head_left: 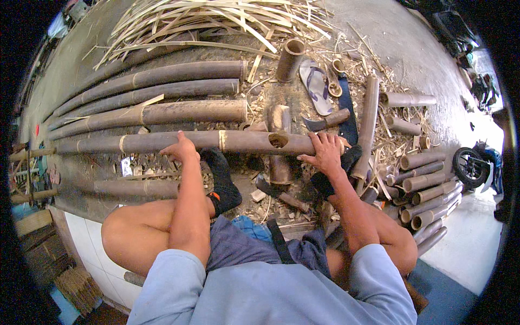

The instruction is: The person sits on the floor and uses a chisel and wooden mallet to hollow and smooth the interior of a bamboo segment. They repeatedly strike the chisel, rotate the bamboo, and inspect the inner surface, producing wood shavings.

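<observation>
A long brown bamboo pole (246,142) lies crosswise in front of me, with a dark hole cut in its wall near the right end. My left hand (181,148) grips it left of its middle, thumb spread to the left. Close to the right end, my right hand (326,151) curls over the pole with its fingers on top. A short thick piece (280,169) passes beneath the pole. Just beyond it lies a blade with a wooden handle (337,118); nearer me rests a second wooden-handled blade (292,201). My feet in black socks (223,184) are beside the pole.
More bamboo poles (189,112) lie beyond at left. A heap of split strips (216,24) is at the back. An upright bamboo section (291,62) stands near a sandal (316,89). Cut bamboo pieces (425,181) are stacked at right; wood chips litter the floor.
</observation>
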### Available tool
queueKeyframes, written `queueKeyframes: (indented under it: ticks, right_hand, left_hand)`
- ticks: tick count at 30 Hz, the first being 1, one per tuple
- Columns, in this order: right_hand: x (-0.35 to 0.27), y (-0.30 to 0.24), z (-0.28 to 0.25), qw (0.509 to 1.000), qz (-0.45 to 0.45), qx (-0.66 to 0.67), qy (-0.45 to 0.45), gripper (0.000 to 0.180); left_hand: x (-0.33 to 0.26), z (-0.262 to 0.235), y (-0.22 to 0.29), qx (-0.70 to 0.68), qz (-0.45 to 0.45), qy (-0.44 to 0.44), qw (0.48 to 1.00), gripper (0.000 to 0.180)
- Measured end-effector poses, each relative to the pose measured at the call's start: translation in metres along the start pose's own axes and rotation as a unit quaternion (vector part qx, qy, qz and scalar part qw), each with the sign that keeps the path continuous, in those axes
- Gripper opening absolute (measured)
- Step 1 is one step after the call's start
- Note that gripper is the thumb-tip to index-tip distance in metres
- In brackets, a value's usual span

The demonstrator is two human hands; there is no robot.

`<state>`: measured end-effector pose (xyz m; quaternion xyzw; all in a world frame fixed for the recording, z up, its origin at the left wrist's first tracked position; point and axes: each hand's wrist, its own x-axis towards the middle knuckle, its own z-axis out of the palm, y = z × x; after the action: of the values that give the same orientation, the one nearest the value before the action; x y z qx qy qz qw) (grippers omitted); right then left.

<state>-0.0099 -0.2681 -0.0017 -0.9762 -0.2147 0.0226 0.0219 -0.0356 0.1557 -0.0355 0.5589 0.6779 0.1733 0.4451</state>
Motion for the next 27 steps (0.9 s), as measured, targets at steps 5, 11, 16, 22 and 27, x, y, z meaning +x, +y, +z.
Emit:
queueKeyframes:
  ticks: [5, 11, 16, 22, 27]
  right_hand:
    - [0.011, 0.012, -0.002, 0.996, 0.007, 0.046, -0.080, 0.083]
    - [0.065, 0.070, 0.004, 0.995, 0.066, 0.063, -0.041, 0.044]
    - [0.079, 0.106, 0.022, 0.979, 0.035, -0.169, -0.113, 0.040]
    - [0.087, 0.108, 0.022, 0.968, 0.026, -0.178, -0.174, 0.036]
    - [0.095, 0.103, -0.003, 0.982, 0.041, -0.148, -0.112, 0.034]
  left_hand:
    - [-0.056, 0.000, 0.001, 0.261, 0.468, -0.036, 0.844, 0.085]
    - [-0.121, 0.028, 0.006, 0.451, 0.609, -0.427, 0.492, 0.081]
    - [-0.128, 0.042, 0.007, 0.464, 0.638, -0.438, 0.432, 0.088]
    - [-0.127, 0.037, -0.009, 0.430, 0.692, -0.368, 0.448, 0.087]
    - [-0.135, 0.032, -0.018, 0.413, 0.707, -0.316, 0.479, 0.092]
